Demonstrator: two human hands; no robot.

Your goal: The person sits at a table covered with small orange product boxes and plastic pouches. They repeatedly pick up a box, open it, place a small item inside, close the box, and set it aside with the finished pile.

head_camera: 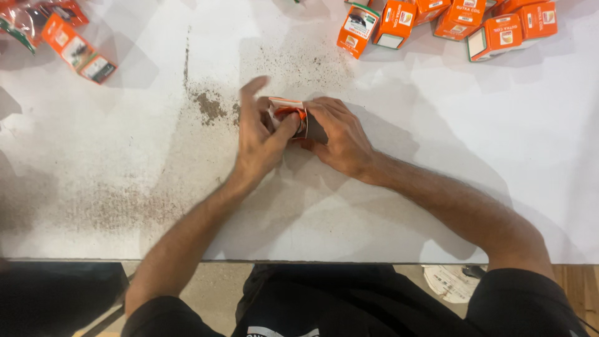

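You grip the small orange carton [290, 115] between both hands at the table's [437, 100] centre: your left hand [259, 140] pinches it with thumb closed on its flap, your right hand [340, 134] curls shut round its side. Keep the right grip steady while the left thumb presses the flap squarely; finished orange boxes [449, 25] sit at one o'clock.

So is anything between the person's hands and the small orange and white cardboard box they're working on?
Nothing visible. The left hand and right hand both grip the small orange and white cardboard box directly, over the white table. The other orange boxes lie apart along the far edge.
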